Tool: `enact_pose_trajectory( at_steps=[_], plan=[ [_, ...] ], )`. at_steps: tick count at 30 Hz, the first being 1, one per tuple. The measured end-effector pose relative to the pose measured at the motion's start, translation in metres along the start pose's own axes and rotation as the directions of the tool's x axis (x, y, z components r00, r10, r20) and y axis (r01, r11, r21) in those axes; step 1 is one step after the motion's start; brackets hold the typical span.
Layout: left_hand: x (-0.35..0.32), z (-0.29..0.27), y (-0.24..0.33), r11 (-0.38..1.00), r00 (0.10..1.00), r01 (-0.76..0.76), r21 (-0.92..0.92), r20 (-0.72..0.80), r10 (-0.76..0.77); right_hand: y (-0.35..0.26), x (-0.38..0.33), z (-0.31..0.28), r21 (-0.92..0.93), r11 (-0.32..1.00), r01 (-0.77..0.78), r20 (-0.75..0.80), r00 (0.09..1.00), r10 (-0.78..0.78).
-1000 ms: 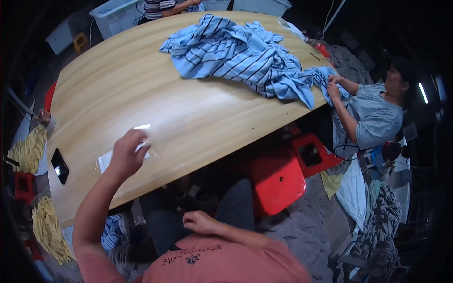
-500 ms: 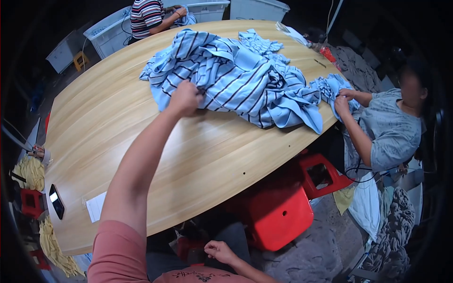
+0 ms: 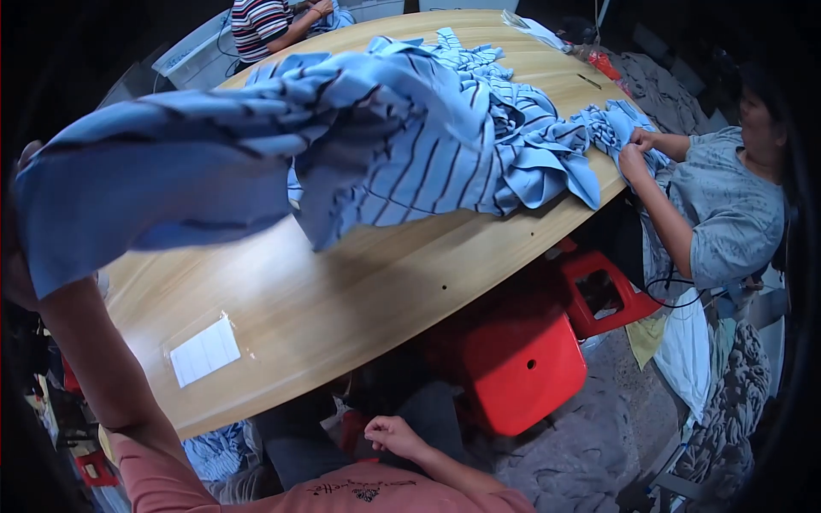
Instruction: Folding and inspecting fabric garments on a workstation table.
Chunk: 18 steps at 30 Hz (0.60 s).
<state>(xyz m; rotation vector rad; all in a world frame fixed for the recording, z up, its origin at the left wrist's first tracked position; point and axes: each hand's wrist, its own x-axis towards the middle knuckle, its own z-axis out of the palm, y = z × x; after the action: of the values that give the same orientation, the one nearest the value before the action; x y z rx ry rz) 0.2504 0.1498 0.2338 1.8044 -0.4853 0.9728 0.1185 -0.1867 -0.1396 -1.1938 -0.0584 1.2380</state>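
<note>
Striped blue cloth point(image 3: 256, 145) is sweeping across the left half of the view, lifted off the wooden table point(image 3: 359, 282) and blurred, its far end trailing into the heap of the same striped fabric point(image 3: 505, 145) lying on the far right part of the tabletop. The left hand point(image 3: 26, 158) is showing only as a sliver at the left edge, mostly hidden behind the raised cloth; it seems to be gripping the cloth's near-left end, though how the fingers are closing cannot be told. The right hand point(image 3: 395, 436) is resting low in the near middle, below the table edge, fingers loosely curled and holding nothing. A clear sleeve with a white paper point(image 3: 205, 350) is lying flat on the near-left part of the table, well apart from the cloth. Two red stools point(image 3: 530, 359) are standing under the table's near-right edge. A person in a grey-blue top point(image 3: 727, 205) is sitting at the right, both hands on the fabric heap's right end. Another person in a striped shirt point(image 3: 265, 21) is sitting at the far side
</note>
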Motion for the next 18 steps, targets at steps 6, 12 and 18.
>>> enact_pose_trajectory(
  at_steps=[6, 12, 18],
  plan=[
    [-0.056, 0.058, -0.024, 0.535, 0.517, 0.393, 0.747, 0.302, -0.801, -0.001, -0.014, 0.002, -0.011, 1.000, 0.028, -0.070, 0.997, -0.029],
    [-0.114, 0.172, -0.056, 0.711, 0.874, -0.256, 0.654, 0.471, -0.118, 0.001, -0.024, 0.019, -0.071, 0.996, 0.054, -0.065, 0.996, -0.058],
    [-0.066, 0.198, -0.096, 0.757, 0.951, 0.123, 0.642, 0.142, -0.274, -0.009, -0.035, 0.023, -0.110, 0.987, 0.119, -0.069, 0.990, -0.127]
  ],
)
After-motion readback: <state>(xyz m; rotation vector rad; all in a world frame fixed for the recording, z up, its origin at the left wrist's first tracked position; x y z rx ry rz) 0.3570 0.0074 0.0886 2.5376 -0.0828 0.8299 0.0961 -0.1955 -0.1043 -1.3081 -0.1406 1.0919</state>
